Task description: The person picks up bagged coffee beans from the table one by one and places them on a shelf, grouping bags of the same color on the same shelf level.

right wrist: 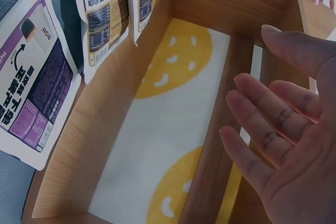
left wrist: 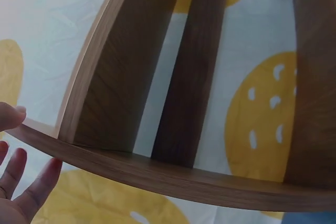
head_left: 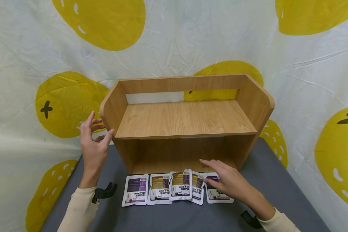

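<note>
A two-tier wooden shelf stands on the grey table. My left hand is at its left side panel, the thumb by the front edge and the other fingers along the outer face. In the left wrist view, the left fingers and thumb lie on either side of the panel edge. Several white pouches line the shelf's front: purple-labelled ones at the left and right ends, brown-labelled ones between. My right hand hovers over the right-hand pouches, fingers extended, holding nothing.
A white cloth backdrop with yellow fruit prints hangs behind and beside the table. The grey tabletop extends in front of the pouches and to both sides. Two pouches in the middle of the row overlap.
</note>
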Demonstrator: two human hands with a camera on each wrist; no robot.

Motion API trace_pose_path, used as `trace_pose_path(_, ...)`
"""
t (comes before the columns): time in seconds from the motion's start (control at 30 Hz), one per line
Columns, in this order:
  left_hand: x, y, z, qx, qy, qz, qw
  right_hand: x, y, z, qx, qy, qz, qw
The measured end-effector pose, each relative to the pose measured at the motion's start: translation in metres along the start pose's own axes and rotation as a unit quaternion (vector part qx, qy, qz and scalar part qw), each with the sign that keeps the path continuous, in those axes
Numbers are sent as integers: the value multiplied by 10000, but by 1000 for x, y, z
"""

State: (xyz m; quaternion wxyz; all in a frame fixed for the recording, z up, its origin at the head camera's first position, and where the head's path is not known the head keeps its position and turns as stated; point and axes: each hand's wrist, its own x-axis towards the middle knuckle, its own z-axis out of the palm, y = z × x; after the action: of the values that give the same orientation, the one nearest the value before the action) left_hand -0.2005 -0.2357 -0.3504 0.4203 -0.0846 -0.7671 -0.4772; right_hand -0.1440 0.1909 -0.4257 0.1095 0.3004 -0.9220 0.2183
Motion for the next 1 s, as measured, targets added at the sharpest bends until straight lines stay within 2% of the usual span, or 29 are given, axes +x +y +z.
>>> trace_pose_path(0.17,0,11,0,-62,-27,-121,9999,0,1,2,39,-130,76,9999)
trace_pose_path(0.4,2,-12,1,-342,-105,-269,9990,0,4,7,63,-167,123,9998)
trace_pose_path(0.53,3,-15,1,-582,-128,-385,9975,1,4,11,190,-273,180,9993)
trace_pose_path(0.8,3,-12,0,-620,-53,-604,9962,2,7,21,700,-365,354,9963)
trace_pose_path(1.0,3,-13,1,-591,-10,-567,9966,2,13,33,1269,-493,517,9893)
